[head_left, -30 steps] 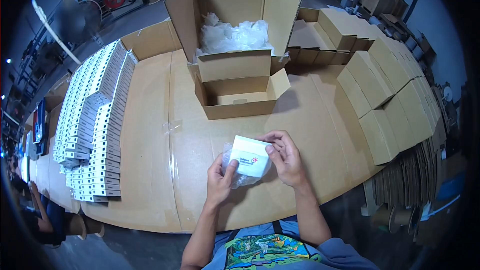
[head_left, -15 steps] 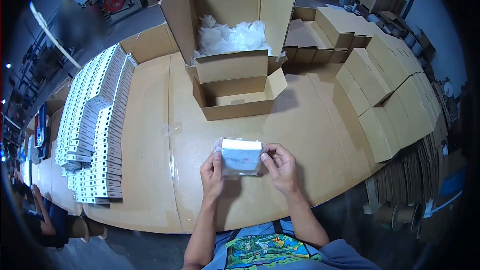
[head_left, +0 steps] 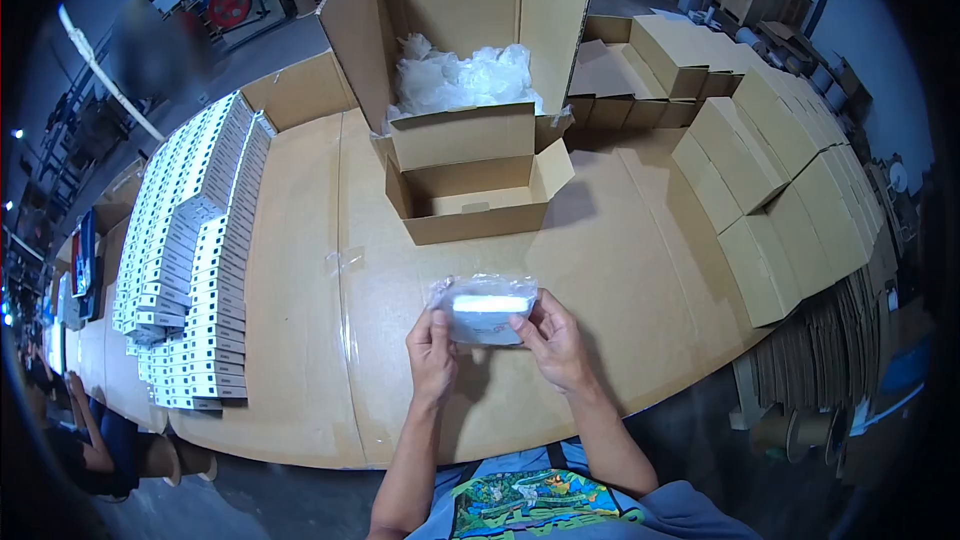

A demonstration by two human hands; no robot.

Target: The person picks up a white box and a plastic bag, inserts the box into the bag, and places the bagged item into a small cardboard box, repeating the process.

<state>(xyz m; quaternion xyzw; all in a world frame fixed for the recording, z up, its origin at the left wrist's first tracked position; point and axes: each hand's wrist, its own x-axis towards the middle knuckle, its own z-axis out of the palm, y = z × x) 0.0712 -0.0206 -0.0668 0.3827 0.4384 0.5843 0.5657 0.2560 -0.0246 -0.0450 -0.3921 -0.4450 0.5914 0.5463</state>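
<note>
One small white box [head_left: 484, 310], wrapped in a clear plastic bag, held above the cardboard-covered table [head_left: 300, 340]. Left hand [head_left: 432, 353] and right hand [head_left: 553, 338] pinch its two ends, fingers closed on the bag. Step in hand, by judgement: bagging the box; next move calls for closing the loose film neatly. Beyond: open shallow carton [head_left: 478, 202], tall carton of plastic bags [head_left: 460, 80], rows of white boxes [head_left: 190, 240] left, closed brown cartons [head_left: 780, 180] right.

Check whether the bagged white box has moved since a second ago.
Yes. The bagged white box, in both hands, has tipped edge-on and risen slightly toward the small open carton.
</note>
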